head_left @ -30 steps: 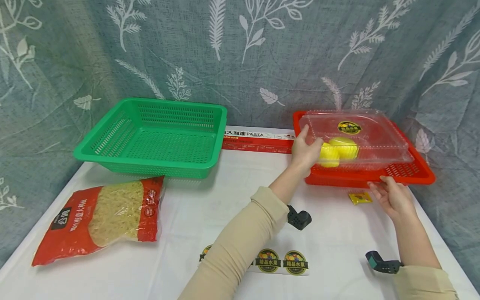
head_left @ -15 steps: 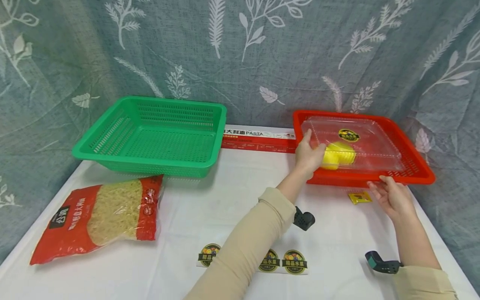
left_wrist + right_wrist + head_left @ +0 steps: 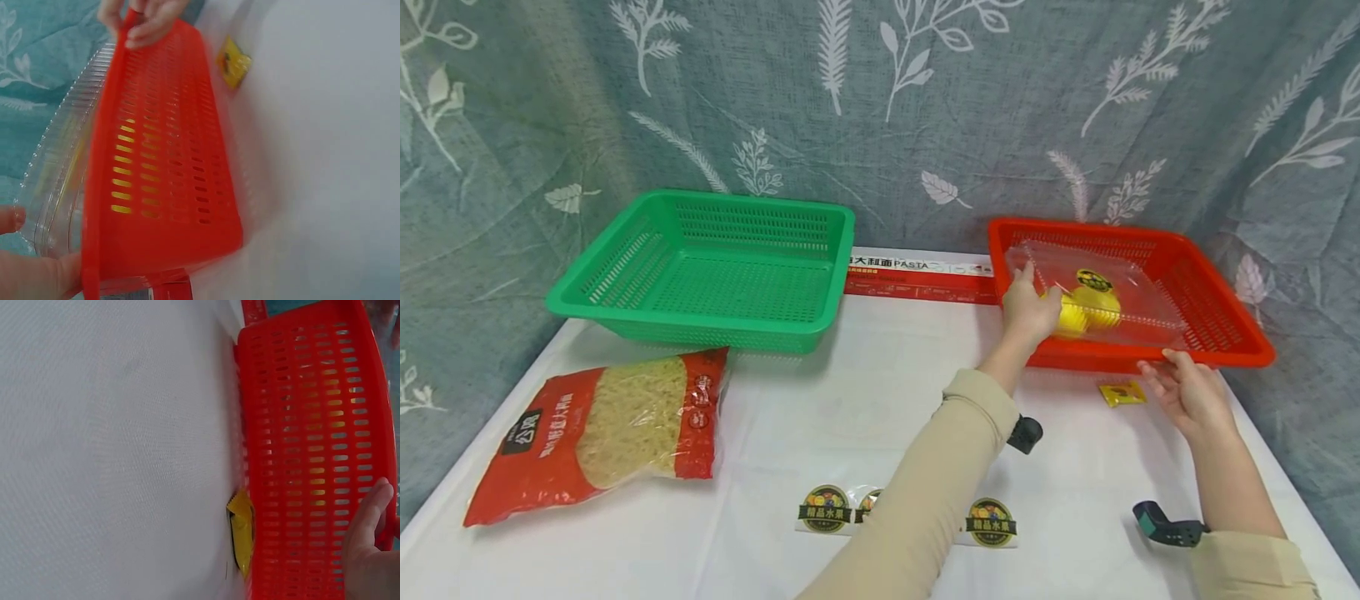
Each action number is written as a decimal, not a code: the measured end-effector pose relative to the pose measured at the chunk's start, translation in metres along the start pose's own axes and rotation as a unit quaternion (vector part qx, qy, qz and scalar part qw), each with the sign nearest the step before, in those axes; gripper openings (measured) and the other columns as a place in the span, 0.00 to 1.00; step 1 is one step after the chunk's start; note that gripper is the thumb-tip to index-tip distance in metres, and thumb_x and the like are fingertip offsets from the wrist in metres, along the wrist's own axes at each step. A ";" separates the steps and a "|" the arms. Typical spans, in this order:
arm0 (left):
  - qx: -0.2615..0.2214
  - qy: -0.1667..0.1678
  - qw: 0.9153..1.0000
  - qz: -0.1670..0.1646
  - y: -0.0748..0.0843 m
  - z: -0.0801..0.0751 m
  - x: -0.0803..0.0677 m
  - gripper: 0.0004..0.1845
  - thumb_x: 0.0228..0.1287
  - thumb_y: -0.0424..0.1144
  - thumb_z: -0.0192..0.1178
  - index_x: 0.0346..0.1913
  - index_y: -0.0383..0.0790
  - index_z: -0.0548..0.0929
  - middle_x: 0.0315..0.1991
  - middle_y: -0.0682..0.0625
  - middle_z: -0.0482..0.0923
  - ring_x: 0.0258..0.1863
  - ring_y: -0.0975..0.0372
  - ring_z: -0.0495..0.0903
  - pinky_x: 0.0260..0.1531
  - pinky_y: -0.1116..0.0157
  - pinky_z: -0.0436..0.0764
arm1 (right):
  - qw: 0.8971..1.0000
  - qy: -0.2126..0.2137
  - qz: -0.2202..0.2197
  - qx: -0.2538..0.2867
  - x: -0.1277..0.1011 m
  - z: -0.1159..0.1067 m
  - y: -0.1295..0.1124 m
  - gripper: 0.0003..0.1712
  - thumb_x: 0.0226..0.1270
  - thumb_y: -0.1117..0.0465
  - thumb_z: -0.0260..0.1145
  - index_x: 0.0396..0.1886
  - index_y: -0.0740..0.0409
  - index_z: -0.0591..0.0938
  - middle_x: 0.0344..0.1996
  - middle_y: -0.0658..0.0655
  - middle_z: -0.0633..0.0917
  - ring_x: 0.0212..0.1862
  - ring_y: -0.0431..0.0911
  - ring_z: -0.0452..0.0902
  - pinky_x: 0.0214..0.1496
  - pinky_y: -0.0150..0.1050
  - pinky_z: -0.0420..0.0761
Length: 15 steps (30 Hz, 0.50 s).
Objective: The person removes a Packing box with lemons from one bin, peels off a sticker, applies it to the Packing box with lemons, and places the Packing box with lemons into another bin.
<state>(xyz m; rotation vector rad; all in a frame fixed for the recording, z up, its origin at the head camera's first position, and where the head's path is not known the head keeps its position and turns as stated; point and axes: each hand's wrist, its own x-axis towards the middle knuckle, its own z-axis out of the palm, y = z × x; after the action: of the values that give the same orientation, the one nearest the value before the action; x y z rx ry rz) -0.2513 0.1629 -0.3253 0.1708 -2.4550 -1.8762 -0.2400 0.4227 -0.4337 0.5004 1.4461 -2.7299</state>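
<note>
A clear plastic clamshell box with a round fruit label on its lid holds yellow fruit, kind not certain. It lies tilted inside the red basket, towards the left. My left hand holds the box by its left end; in the left wrist view, thumb and a finger sit at the box's corner beside the basket rim. At the basket's front right, my right hand pinches the rim, thumb outside in the right wrist view. The fingertips inside the rim are mostly hidden.
A small yellow packet lies before the red basket. A green basket stands at back left, with a red pasta bag in front. A red-and-white pasta strip runs between the baskets. Fruit labels lie at the front.
My left hand has moved right and slightly down, and the clear box has sunk from above the rim into the red basket. The right hand keeps its place on the rim.
</note>
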 end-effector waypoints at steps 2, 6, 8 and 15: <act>0.033 -0.004 0.999 0.009 -0.001 0.001 0.001 0.29 0.63 0.39 0.55 0.68 0.42 0.62 0.67 0.46 0.58 0.64 0.55 0.61 0.59 0.65 0.65 | 1.000 0.008 0.003 -0.009 -0.002 0.004 -0.001 0.35 0.53 0.57 0.70 0.59 0.40 0.63 0.53 0.45 0.74 0.50 0.46 0.78 0.48 0.38 0.77; 0.070 -0.011 0.997 0.023 -0.003 0.005 0.003 0.29 0.64 0.39 0.53 0.68 0.41 0.60 0.67 0.44 0.57 0.63 0.54 0.62 0.60 0.65 0.63 | 0.999 0.021 0.016 -0.021 -0.009 0.014 -0.005 0.31 0.55 0.56 0.69 0.56 0.39 0.65 0.50 0.45 0.76 0.47 0.46 0.79 0.47 0.38 0.78; 0.078 -0.012 0.996 0.029 -0.003 0.005 0.004 0.30 0.64 0.39 0.54 0.68 0.40 0.60 0.67 0.43 0.57 0.63 0.54 0.62 0.61 0.65 0.63 | 0.999 0.027 0.016 -0.028 -0.012 0.017 -0.005 0.29 0.55 0.55 0.69 0.55 0.39 0.66 0.48 0.45 0.77 0.47 0.45 0.79 0.47 0.37 0.78; 0.098 -0.046 0.994 0.018 -0.002 0.001 0.002 0.38 0.58 0.49 0.61 0.68 0.40 0.60 0.67 0.46 0.57 0.65 0.57 0.59 0.60 0.66 0.63 | 0.999 0.037 0.015 -0.029 -0.013 0.021 -0.008 0.30 0.55 0.56 0.69 0.55 0.40 0.66 0.49 0.45 0.76 0.46 0.45 0.80 0.47 0.38 0.78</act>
<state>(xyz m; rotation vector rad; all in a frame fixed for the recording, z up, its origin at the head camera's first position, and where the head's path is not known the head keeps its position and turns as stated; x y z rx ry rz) -0.2533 0.1631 -0.3280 0.0464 -2.6833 -1.6625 -0.2342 0.4088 -0.4126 0.6209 1.5155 -2.6654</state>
